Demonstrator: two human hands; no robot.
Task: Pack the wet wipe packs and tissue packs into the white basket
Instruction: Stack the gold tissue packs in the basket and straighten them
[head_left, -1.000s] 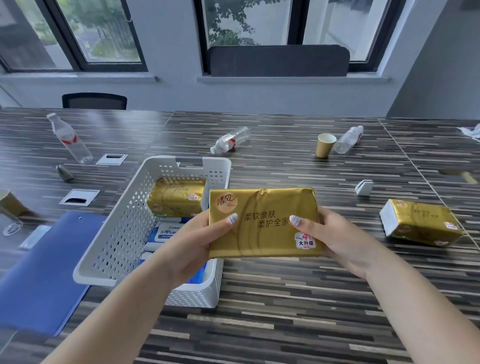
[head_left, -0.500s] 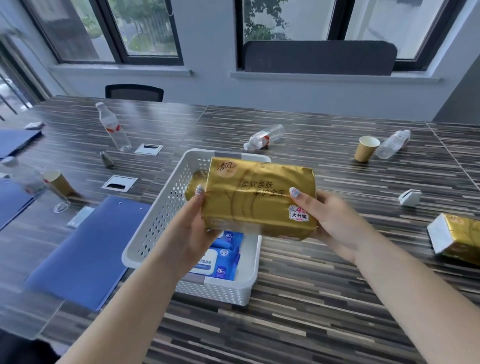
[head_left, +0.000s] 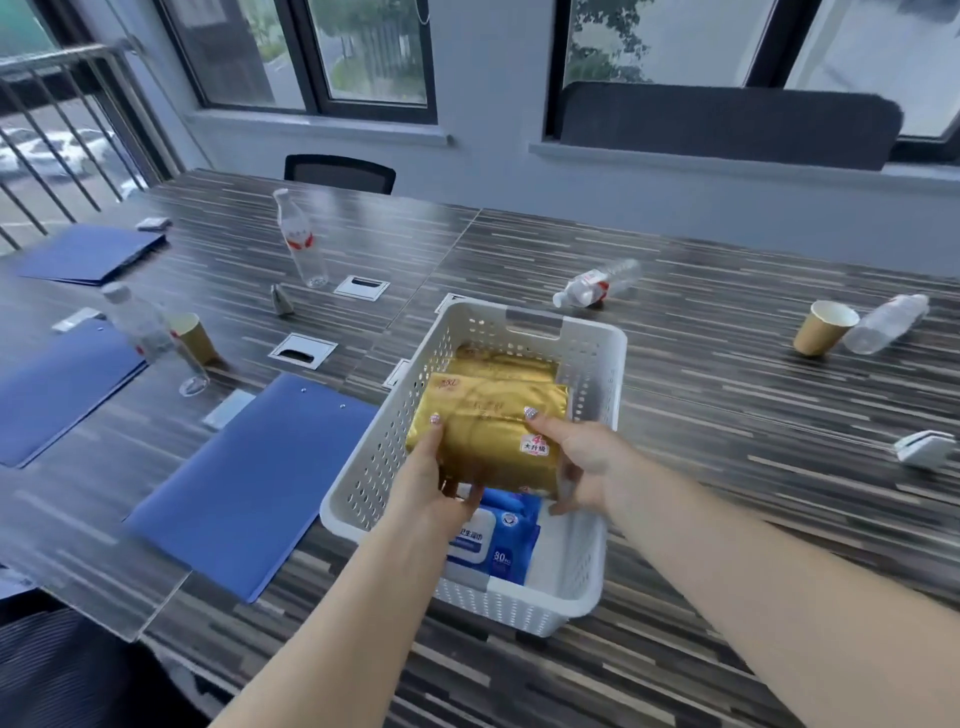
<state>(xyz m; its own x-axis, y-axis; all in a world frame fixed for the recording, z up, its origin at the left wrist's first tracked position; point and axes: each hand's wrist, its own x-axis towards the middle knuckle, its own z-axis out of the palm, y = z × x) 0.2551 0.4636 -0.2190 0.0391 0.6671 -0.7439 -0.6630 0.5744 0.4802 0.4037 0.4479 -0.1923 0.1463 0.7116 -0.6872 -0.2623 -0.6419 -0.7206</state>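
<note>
You are gripping the gold tissue pack (head_left: 488, 431) with both hands, left hand (head_left: 431, 480) and right hand (head_left: 582, 460) closed on its two ends, inside the white basket (head_left: 374, 452). It is sitting tilted over the blue wet wipe pack (head_left: 493, 535), near a second gold pack (head_left: 498, 366) at the far end. Risk: letting go now is likely leaving it propped crooked, riding on both packs. Your fingers underneath are hidden; the basket floor is hard to read.
</note>
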